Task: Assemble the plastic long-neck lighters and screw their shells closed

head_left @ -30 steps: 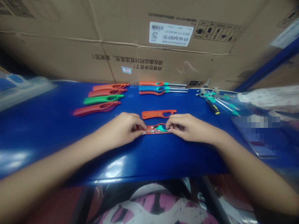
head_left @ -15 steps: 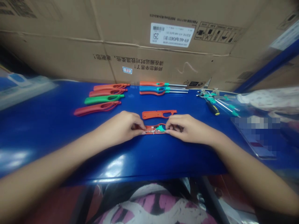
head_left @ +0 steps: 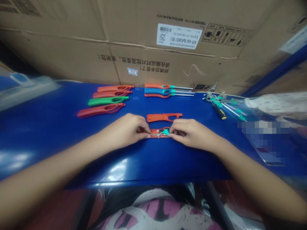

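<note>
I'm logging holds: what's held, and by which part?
The nearer shell, by its left end in the left grip; whether the right grip pinches it or the green piece is unclear.

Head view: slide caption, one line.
Left hand and right hand at an open orange casing, green part inside.

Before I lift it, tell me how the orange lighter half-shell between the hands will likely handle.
The orange lighter half-shell probably feels stiff, as it looks like moulded plastic. Tipping it might spill parts, since its open side shows a turquoise piece inside. It seems unlikely to roll, being long and shallow.
</note>
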`<action>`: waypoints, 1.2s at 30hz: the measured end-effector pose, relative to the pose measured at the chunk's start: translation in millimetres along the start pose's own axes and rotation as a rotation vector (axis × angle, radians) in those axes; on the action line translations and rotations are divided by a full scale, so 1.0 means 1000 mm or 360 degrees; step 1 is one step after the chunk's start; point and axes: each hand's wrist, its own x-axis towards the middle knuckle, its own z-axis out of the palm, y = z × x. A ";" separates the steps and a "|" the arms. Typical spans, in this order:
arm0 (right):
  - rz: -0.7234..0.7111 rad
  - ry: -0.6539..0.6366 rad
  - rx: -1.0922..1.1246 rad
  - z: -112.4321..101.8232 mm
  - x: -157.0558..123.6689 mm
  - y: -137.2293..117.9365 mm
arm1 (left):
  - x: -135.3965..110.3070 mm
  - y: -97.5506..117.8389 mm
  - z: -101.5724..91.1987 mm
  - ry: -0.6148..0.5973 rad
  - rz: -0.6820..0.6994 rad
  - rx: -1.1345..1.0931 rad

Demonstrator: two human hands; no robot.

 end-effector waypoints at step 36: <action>-0.0366 -0.0029 -0.0472 0.005 -0.007 -0.012 | 0.001 -0.002 0.003 0.0001 0.0122 0.0028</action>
